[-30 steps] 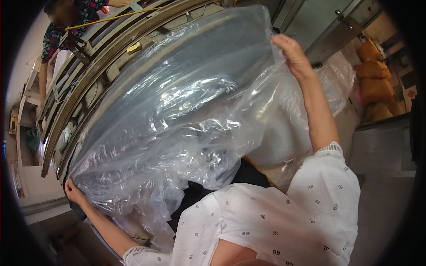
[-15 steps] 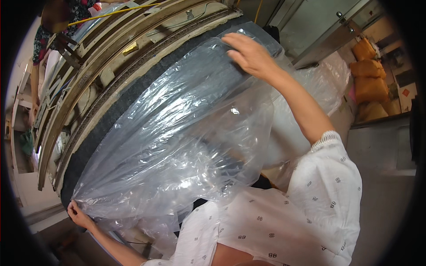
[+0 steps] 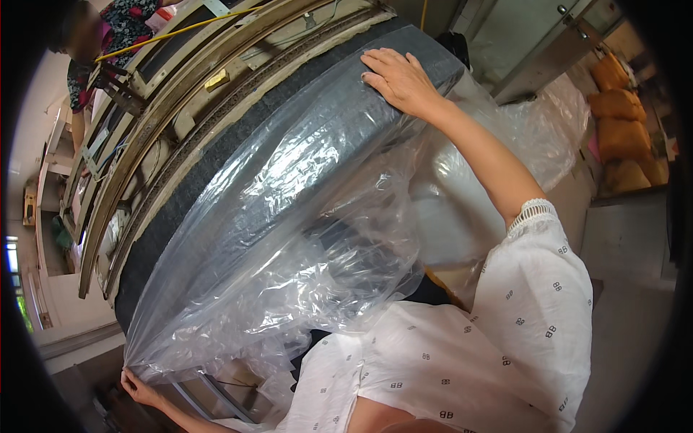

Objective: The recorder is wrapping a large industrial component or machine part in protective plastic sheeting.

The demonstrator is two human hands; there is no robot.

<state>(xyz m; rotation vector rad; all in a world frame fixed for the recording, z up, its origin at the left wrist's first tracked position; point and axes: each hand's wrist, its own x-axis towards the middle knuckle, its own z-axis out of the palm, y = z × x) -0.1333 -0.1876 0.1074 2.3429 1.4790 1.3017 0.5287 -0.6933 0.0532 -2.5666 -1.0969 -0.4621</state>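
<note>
A large sheet of clear plastic film (image 3: 289, 173) spreads over a dark grey padded ledge (image 3: 162, 249) and hangs down in crumpled folds toward my body. At the lower left, my left hand (image 3: 138, 388) pinches the gathered end of the film, pulling it into creases that fan out from the fingers. My right hand (image 3: 404, 81) rests on the film near the far right end of the ledge, palm down with its fingers extended. Under that hand the film lies fairly smooth against the grey surface.
Behind the ledge run curved metal rails (image 3: 148, 173) of a machine, crossed by a yellow rod (image 3: 180, 32). Another person (image 3: 123, 29) stands beyond it at the upper left. Orange sacks (image 3: 619, 119) are stacked at the right, near a grey metal cabinet (image 3: 523, 43).
My left hand has drawn the film's end downward, off the ledge's corner. My right hand stays near the far end, now lying flatter on the film. The view has shifted slightly.
</note>
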